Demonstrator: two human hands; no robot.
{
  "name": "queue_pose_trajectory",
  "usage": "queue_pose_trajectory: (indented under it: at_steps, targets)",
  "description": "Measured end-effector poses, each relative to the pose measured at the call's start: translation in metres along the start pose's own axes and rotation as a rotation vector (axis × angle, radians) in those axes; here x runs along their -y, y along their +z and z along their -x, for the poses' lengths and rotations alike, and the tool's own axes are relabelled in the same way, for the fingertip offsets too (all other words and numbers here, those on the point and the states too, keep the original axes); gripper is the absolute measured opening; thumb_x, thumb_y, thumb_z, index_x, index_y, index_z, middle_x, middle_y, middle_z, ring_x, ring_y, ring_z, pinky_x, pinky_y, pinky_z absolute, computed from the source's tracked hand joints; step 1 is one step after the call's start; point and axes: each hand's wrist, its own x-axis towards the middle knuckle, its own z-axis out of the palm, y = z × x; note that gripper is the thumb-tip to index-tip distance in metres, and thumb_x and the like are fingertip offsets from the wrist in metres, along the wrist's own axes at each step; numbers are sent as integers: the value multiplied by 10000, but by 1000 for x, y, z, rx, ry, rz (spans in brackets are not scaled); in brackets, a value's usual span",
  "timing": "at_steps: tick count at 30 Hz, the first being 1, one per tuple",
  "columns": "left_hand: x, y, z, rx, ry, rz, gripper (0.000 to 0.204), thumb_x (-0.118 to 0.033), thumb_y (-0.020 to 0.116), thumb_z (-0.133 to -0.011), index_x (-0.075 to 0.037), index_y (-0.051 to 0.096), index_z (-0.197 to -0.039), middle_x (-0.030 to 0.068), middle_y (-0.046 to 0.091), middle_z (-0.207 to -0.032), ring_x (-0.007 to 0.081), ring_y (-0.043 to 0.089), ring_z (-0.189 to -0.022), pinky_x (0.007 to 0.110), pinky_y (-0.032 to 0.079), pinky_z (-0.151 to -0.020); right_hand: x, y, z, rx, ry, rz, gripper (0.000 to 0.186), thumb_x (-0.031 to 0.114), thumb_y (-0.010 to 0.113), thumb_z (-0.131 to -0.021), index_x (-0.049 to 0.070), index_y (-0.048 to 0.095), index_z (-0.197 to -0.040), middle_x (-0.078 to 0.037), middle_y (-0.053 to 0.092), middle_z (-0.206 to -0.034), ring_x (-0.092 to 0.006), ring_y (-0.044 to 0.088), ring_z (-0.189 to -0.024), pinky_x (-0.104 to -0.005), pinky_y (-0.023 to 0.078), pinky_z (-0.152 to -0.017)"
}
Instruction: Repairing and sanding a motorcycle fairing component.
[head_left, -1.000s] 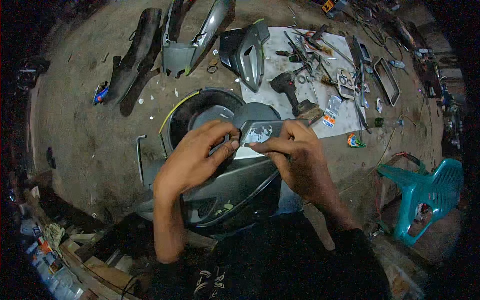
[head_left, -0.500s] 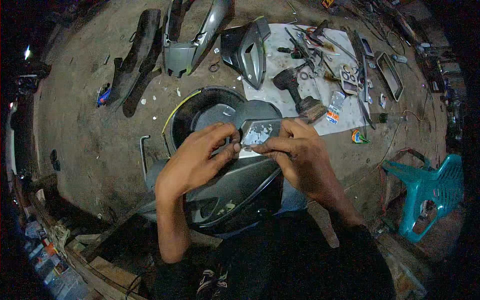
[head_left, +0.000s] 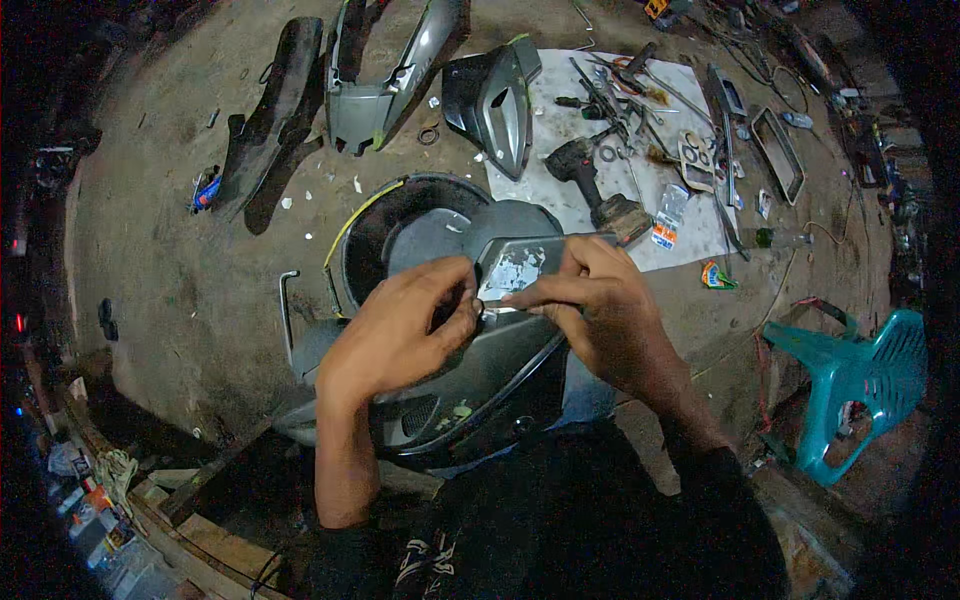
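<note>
A grey panel piece (head_left: 512, 265) with a patchy silvery-white area lies over a dark grey scooter body panel (head_left: 480, 375) at my lap. At the piece's lower left corner, my left hand (head_left: 400, 335) has fingertips pinched together; what sits between them is too small to tell. My right hand (head_left: 605, 315) grips the piece's right side with curled fingers, its index finger along the lower edge toward my left fingertips. Just beyond lies a black basin (head_left: 365, 235) with a yellow strip along its rim.
Loose dark fairings (head_left: 485, 100) lie on the floor ahead. A white sheet (head_left: 540, 210) carries a drill (head_left: 585, 190) and several tools. At right is a teal plastic chair (head_left: 840, 380), at left a bent metal bar (head_left: 288, 310), and along the lower left a wooden edge (head_left: 215, 540).
My left hand has shifted a little downward, with its fingertips lower on the piece's corner. My right hand has moved only slightly.
</note>
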Motion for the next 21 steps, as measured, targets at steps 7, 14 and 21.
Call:
queue_pose_trajectory:
  at_steps: [7,14,21]
  targets:
    - [-13,-3,-1,-175,-6,54,229,-207,727,-971,-18,652,-1077,172,672,-1020,362,670,-989,440,523,-892,4,-1,9,-91,69,-78,325,24,753,-856,227,834,-1098,-69,568,-842,-249,620,-798,-392,516,-711]
    - [-13,-1,-5,-224,176,-64,203,-134,744,-955,-89,706,-1149,157,637,-1068,399,670,-986,466,543,-841,-4,-1,12,-184,-38,-20,363,-14,773,-799,192,828,-1093,-56,539,-835,-255,596,-771,-390,508,-667]
    - [-10,2,-6,-259,153,-79,204,-122,755,-934,-80,703,-1126,165,627,-1105,415,665,-999,472,542,-859,-7,7,7,-267,-72,47,380,-16,799,-753,199,822,-1065,-52,546,-861,-245,590,-813,-370,508,-681]
